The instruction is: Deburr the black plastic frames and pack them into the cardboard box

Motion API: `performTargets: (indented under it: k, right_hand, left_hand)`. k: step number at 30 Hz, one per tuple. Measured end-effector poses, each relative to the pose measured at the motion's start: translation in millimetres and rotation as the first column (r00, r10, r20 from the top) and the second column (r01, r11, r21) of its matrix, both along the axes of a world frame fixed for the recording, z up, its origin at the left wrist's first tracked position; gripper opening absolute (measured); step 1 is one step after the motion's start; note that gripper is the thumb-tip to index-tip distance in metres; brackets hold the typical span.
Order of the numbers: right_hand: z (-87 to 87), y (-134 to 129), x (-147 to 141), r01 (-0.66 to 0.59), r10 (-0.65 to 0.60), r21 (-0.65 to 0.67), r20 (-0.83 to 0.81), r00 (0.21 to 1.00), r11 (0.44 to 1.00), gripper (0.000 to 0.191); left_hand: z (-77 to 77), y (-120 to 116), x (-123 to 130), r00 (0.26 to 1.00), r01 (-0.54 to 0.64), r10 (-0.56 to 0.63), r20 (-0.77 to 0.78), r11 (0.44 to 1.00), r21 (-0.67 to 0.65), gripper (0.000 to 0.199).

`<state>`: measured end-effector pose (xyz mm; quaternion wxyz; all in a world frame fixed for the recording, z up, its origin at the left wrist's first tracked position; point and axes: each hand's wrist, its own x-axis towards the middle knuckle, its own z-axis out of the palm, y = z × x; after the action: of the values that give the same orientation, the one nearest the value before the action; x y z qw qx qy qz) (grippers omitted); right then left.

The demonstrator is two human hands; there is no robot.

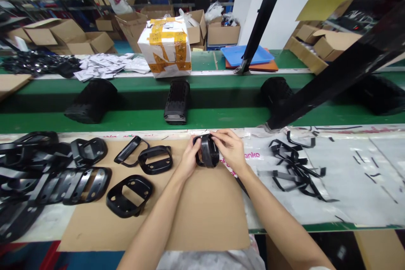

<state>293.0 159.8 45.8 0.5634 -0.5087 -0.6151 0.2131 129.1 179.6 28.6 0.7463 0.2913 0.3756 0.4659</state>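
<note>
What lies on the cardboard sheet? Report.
Black frames lie on the left part of the cardboard sheet; whatever the left forearm covers there cannot be seen.

From my remote station, the head view shows the following worn items and body parts. The left hand (pixel 189 158) and right hand (pixel 231 149) are ungloved; the left forearm (pixel 152 228) and right forearm (pixel 280 215) are uncovered, slim at the wrist and wider towards the elbow. Torso: one light-grey, softly creased fabric garment (pixel 209 260) with paler mottling, visible below the near edge of the workbench (pixel 221 219). Right arm: one narrow whitish fabric edge (pixel 319 268), possibly a sleeve hem; I cannot confirm its type.
</note>
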Motion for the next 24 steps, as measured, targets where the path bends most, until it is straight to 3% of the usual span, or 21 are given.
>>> performTargets:
  k: [2, 6, 10, 14, 20, 24]
  right_hand:
    - [-1.0, -0.5, -3.1, 0.002, -0.004, -0.052, -0.048, 0.999, 0.999, 0.018]
    - [-5.5, -0.3, -9.5, 0.0, -0.025, -0.141, -0.18, 0.983, 0.99, 0.01]
    - [-7.9, 1.2, -9.9, 0.018, -0.027, -0.081, -0.115, 0.993, 0.997, 0.008]
    - [-5.9, 2.1, -7.3, 0.084, -0.084, -0.024, -0.021, 0.996, 0.996, 0.023]
    - [-6.6, 0.5, -6.6, -0.104, 0.104, -0.118, -0.006, 0.995, 0.988, 0.024]
    - [-12.0, 1.2, -7.0, -0.103, 0.103, -0.155, -0.005, 0.995, 0.983, 0.018]
  left_hand:
    - [4.0, -0.9, -0.2, 0.999, 0.015, -0.013, -0.034, 0.997, 0.082, 0.052]
    - [9.5, -1.7, 0.6, 0.997, 0.064, -0.061, -0.052, 0.996, 0.063, 0.047]
    - [9.9, -1.5, 1.6, 0.995, 0.073, -0.07, -0.072, 0.996, 0.045, 0.03]
    - [12.2, -2.2, 1.4, 0.99, 0.131, -0.13, -0.064, 0.991, 0.021, 0.025]
    - [14.8, -3.4, 1.4, 0.995, 0.102, -0.101, -0.008, 0.995, 0.024, 0.025]
    - [10.0, -1.0, 1.0, 0.996, 0.055, -0.052, 0.073, 0.997, -0.051, 0.038]
